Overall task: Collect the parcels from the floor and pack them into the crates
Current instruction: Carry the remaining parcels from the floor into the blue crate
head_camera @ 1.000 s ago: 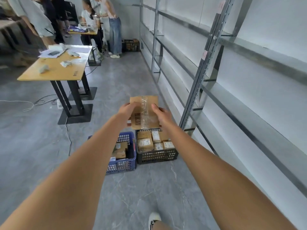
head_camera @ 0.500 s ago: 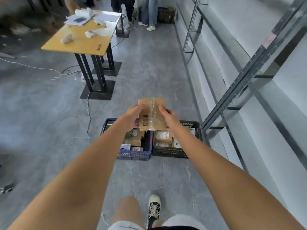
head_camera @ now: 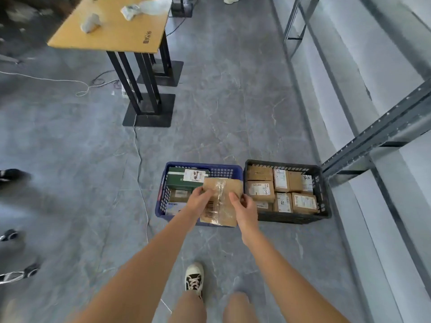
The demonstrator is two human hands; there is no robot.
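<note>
I hold a flat brown cardboard parcel (head_camera: 224,201) with clear tape and a barcode between both hands, above the right part of the blue crate (head_camera: 163,190). My left hand (head_camera: 198,198) grips its left edge and my right hand (head_camera: 245,207) grips its right edge. The blue crate holds a green box (head_camera: 179,180) with a white label and some smaller packages. Beside it on the right, the black crate (head_camera: 324,194) is filled with several labelled brown parcels (head_camera: 260,191).
A wooden table (head_camera: 112,31) on black legs stands at the back left, with white cables (head_camera: 140,155) trailing over the grey floor. Metal shelving (head_camera: 373,134) runs along the right wall. Someone's shoes (head_camera: 11,174) show at the left edge; my own shoe (head_camera: 194,277) is below.
I have stepped closer to the crates and the view has tilted down. The parcel has come down with both hands and now hangs over the blue crate.
</note>
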